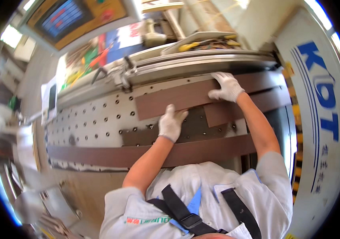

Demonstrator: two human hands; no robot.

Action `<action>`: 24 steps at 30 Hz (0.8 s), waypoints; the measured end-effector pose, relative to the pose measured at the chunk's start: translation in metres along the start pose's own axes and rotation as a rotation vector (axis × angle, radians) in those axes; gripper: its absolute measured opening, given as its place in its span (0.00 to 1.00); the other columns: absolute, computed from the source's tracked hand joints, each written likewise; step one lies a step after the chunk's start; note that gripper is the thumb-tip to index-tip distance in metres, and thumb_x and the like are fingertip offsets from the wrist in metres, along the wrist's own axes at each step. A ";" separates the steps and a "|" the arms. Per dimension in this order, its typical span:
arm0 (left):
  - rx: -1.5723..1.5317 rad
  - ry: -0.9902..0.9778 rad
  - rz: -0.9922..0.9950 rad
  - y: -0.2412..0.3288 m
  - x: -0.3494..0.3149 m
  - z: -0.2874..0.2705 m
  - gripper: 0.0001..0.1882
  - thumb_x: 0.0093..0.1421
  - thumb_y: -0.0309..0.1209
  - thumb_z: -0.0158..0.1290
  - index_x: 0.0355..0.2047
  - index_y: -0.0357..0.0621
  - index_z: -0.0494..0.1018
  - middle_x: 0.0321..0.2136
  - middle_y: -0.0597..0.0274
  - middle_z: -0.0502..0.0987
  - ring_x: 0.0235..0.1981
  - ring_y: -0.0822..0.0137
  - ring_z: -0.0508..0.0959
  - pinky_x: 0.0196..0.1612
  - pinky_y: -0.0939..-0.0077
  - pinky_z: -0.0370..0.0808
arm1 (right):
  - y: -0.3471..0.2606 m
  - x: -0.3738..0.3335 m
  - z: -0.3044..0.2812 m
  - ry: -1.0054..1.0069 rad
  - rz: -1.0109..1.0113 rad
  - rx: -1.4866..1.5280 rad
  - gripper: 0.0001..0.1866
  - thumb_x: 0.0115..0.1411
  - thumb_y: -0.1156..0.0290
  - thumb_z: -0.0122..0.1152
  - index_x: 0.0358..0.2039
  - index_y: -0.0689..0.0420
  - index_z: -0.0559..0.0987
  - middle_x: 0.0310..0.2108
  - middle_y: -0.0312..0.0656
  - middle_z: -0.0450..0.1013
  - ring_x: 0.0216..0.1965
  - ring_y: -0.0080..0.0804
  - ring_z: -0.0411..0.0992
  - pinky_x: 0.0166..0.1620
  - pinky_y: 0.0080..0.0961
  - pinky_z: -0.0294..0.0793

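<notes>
A long dark-brown board point(178, 95) lies aslant on the metal table, running right under the machine's rail. On its near edge rests my left hand point(171, 122), in a white glove, fingers stretched and thumb apart. My right hand point(226, 87), also gloved, lies across the board's top with thumb and fingers spread, fingertips close to its far edge. A second brown board point(221, 114) lies just nearer to me, partly hidden by my right forearm. Along the table's near side runs a long narrow brown strip point(110, 156), in front of my body.
The table point(94, 115) is dotted with round dark studs. A metal rail point(201, 61) with a clamp-like fitting point(120, 77) runs behind the boards. Beyond stand a control panel point(64, 20) and a tray of small items point(209, 44). A tall white machine housing point(309, 107) rises at right.
</notes>
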State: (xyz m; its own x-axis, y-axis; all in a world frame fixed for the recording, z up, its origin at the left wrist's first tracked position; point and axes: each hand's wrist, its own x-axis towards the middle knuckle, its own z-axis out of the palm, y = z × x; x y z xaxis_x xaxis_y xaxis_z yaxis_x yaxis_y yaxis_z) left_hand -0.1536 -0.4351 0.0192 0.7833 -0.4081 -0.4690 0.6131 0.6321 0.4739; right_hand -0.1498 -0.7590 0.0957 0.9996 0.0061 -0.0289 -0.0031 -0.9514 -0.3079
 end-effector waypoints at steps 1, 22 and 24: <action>0.006 -0.034 -0.005 0.000 0.004 0.017 0.25 0.80 0.42 0.51 0.65 0.33 0.68 0.62 0.43 0.76 0.65 0.45 0.76 0.68 0.49 0.73 | -0.002 0.001 0.006 -0.030 -0.141 -0.087 0.60 0.47 0.36 0.78 0.72 0.65 0.70 0.71 0.59 0.67 0.75 0.56 0.61 0.79 0.49 0.55; 1.999 -0.635 0.843 -0.044 0.017 0.065 0.43 0.40 0.49 0.77 0.52 0.35 0.78 0.52 0.41 0.76 0.56 0.43 0.75 0.62 0.49 0.72 | -0.042 0.065 0.087 0.325 -0.460 -0.134 0.41 0.48 0.41 0.78 0.54 0.60 0.85 0.55 0.51 0.77 0.58 0.56 0.74 0.64 0.52 0.71; 2.042 -0.660 0.769 -0.032 0.017 0.059 0.43 0.40 0.49 0.77 0.53 0.34 0.78 0.52 0.41 0.76 0.55 0.44 0.75 0.60 0.51 0.73 | -0.046 0.071 0.094 0.345 -0.499 -0.117 0.39 0.49 0.41 0.78 0.52 0.61 0.86 0.53 0.49 0.78 0.56 0.53 0.75 0.62 0.51 0.73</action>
State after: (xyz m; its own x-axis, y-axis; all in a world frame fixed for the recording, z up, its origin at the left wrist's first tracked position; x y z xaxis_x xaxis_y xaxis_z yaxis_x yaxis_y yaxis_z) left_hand -0.1539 -0.5013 0.0402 0.4962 -0.8571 0.1382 -0.7969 -0.3865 0.4643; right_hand -0.0813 -0.6856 0.0190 0.8317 0.3773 0.4074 0.4508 -0.8872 -0.0985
